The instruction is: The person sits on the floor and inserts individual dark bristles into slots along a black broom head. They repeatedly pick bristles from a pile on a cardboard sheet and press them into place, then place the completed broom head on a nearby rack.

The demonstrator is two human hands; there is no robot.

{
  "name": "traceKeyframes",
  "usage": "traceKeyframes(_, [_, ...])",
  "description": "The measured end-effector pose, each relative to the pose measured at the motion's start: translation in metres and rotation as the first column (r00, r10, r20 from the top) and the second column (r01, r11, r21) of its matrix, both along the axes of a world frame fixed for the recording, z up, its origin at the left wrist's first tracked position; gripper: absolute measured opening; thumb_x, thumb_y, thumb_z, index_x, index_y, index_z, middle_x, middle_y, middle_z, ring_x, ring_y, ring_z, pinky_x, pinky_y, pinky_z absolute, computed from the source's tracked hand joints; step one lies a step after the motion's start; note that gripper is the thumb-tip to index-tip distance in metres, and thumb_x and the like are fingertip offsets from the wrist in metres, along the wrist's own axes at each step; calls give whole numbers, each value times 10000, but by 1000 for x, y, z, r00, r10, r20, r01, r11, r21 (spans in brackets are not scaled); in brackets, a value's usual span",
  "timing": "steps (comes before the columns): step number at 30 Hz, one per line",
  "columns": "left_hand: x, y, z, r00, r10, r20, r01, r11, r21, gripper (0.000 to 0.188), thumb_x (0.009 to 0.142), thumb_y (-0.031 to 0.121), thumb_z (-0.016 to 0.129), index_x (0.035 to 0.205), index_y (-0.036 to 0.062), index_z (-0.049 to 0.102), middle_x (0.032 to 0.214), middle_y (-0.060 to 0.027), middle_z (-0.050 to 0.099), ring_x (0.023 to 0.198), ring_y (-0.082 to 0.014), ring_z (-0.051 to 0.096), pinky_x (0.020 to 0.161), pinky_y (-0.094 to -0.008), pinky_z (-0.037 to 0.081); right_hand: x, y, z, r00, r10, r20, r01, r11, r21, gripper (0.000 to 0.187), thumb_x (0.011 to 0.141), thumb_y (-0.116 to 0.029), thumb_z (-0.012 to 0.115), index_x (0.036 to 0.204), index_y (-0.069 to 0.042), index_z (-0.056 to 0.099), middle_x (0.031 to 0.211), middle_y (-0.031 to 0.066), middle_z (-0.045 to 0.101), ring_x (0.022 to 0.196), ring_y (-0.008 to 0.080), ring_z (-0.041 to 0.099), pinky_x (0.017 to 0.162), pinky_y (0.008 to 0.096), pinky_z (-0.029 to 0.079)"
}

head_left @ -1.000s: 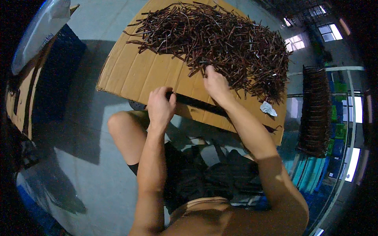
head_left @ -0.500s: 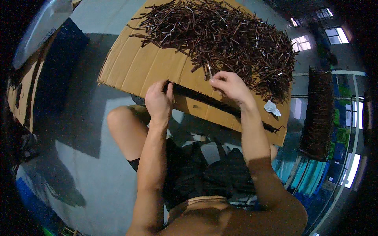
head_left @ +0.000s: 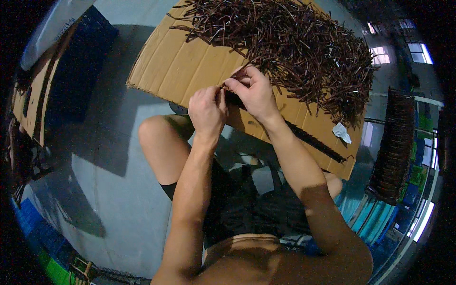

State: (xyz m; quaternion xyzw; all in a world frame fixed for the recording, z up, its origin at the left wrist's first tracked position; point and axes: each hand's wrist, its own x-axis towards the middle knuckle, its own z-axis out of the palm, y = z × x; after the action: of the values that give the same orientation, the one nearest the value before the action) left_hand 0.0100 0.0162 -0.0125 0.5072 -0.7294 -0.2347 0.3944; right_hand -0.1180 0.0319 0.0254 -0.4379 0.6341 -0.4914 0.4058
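Note:
A big heap of thin dark brown sticks (head_left: 294, 42) lies on a sheet of brown cardboard (head_left: 180, 66) resting over my knees. A long dark strip (head_left: 304, 135) runs along the cardboard's near edge. My left hand (head_left: 207, 110) grips the left end of that strip. My right hand (head_left: 251, 92) pinches a small stick right beside my left fingers, at the strip's end. Both hands touch each other at the fingertips.
A dark rack filled with sticks (head_left: 396, 147) stands at the right. A small white scrap (head_left: 343, 133) lies on the cardboard's right corner. Dark blue crate (head_left: 78, 61) and more cardboard (head_left: 28, 99) sit at the left on the grey floor (head_left: 114, 190).
My right hand came back from the stick heap toward my left hand and now meets it at the strip's end. My left hand shifted slightly up and right.

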Motion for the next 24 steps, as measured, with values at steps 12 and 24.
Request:
traceKeyframes(12, [3,-1,0,999,-24,27,24,1000,21,121,835,168,598,819,50,617,782,-138,621,795,-323,590,716,-409,454,4,2,-10,994,51,-96,-62,992,-113,161,836,-123,653,924,4,608,823,95,669,754,150,636,673,295,497])
traceKeyframes(24, [3,0,0,998,-39,39,38,998,45,129,842,167,603,827,40,617,792,-146,621,777,-336,581,704,-422,459,3,4,-7,986,34,-165,-46,996,-72,108,872,-61,607,942,21,606,876,63,667,792,107,621,733,246,499])
